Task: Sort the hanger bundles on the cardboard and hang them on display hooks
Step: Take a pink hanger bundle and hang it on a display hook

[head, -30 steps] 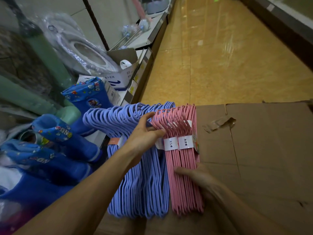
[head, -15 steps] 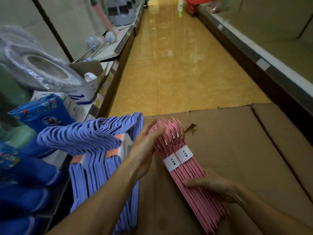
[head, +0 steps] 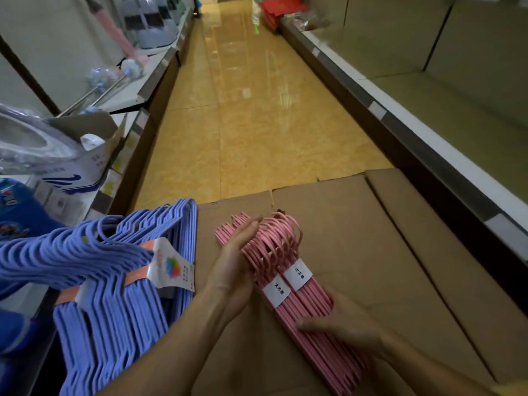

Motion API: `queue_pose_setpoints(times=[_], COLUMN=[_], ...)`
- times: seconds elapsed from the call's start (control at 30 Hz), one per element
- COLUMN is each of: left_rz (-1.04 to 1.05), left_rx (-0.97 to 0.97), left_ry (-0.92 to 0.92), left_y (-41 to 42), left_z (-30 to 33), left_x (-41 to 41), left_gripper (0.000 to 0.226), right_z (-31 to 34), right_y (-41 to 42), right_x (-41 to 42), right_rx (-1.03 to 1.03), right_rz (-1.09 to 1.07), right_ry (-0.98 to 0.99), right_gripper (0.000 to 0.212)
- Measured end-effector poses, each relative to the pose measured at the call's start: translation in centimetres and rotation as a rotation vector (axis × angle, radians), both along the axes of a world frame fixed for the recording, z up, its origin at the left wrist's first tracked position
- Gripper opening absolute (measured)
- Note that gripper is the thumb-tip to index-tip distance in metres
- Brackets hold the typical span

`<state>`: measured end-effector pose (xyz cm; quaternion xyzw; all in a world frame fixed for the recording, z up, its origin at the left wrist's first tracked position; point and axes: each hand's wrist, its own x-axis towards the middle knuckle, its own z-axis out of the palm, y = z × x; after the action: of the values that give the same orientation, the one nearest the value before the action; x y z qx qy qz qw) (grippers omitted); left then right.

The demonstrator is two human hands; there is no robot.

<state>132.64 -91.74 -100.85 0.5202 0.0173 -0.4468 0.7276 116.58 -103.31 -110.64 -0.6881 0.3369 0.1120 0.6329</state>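
Observation:
A pink hanger bundle (head: 297, 292) with two white labels lies slanted on the flattened cardboard (head: 371, 252). My left hand (head: 237, 267) presses flat against the bundle's left side near the hooks. My right hand (head: 345, 330) grips its lower part from the right. Blue hanger bundles (head: 114, 281) with an orange band and a white tag lie at the left, overhanging the cardboard's edge. No display hooks are in view.
A low shelf (head: 134, 121) on the left carries a white shoebox (head: 85, 170), plastic-wrapped goods and blue printed items (head: 17, 212). An empty shelf unit (head: 428, 110) runs along the right. The yellow tiled aisle (head: 251, 115) stretches ahead.
The pink bundle has moved right, away from the blue hangers, and now lies slanted on the cardboard. My view has tilted up along the aisle. Both hands stayed on the pink bundle.

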Motion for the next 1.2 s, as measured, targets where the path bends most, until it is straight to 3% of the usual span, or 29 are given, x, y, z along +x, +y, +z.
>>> queue_pose_setpoints(times=[0.07, 0.13, 0.23, 0.47, 0.6, 0.7, 0.83, 1.1, 1.2], left_rz=[-0.005, -0.009, 0.005, 0.011, -0.133, -0.242, -0.219, -0.029, 0.025], left_rx=[-0.013, -0.02, -0.006, 0.012, 0.12, 0.177, 0.203, 0.365, 0.393], left_ry=[0.002, 0.005, 0.013, -0.053, -0.196, -0.312, -0.372, -0.287, -0.254], left_y=[-0.1, -0.3, -0.4, 0.4, 0.6, 0.5, 1.1, 2.9, 3.0], left_z=[0.3, 0.3, 0.1, -0.4, 0.2, 0.1, -0.3, -1.5, -1.7], left_x=[-0.1, -0.2, -0.3, -0.5, -0.8, -0.6, -0.2, 1.4, 1.7], left_gripper=[0.03, 0.031, 0.033, 0.04, 0.053, 0.073, 0.089, 0.039, 0.03], right_z=[0.2, -0.2, -0.7, -1.1, -1.6, -1.9, -2.0, -0.1, 0.7], right_y=[1.2, 2.7, 5.3, 8.1, 8.5, 8.3, 7.0, 4.7, 3.9], right_x=[-0.1, 0.0, 0.9, 2.6, 3.0, 2.9, 2.4, 1.3, 1.1], right_rx=[-0.087, -0.331, -0.657, -0.89, -0.92, -0.966, -0.864, -0.695, -0.574], right_rz=[-0.052, -0.076, -0.037, -0.026, -0.002, -0.087, -0.141, -0.209, -0.214], right_ry=[-0.035, -0.02, 0.199, 0.454, 0.508, 0.425, 0.324, 0.15, 0.022], right_gripper=[0.081, 0.1, 0.124, 0.106, 0.1, 0.091, 0.087, 0.087, 0.085])
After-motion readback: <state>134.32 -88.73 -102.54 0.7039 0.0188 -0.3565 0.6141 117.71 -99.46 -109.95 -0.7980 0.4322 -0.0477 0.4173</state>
